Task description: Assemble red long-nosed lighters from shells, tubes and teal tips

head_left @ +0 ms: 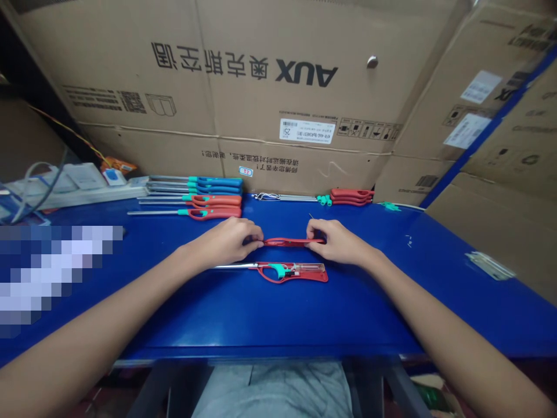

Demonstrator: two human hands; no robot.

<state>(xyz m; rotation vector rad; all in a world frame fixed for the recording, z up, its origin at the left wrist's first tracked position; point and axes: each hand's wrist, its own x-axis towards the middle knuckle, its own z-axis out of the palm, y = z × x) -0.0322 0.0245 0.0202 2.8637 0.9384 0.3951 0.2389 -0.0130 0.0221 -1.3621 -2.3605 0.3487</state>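
Observation:
A red lighter shell half (287, 242) is held edge-on just above the table between my two hands. My left hand (237, 239) pinches its left tip, and my right hand (331, 238) grips its right end with thumb and fingers. Nearer to me lies an open long-necked lighter (291, 271), its red half shell facing up. Inside it show a green trigger, a clear fuel tank and small dark parts. The lighter's metal tube points left, partly hidden by my left wrist.
Assembled lighters in blue and red (215, 200) lie stacked at the back left, by a white power strip (87, 188). Behind stand red shells (351, 196), green parts (324, 200) and metal tubes (291, 197). Clear pieces (491, 266) lie right. Cardboard (261, 104) walls the back.

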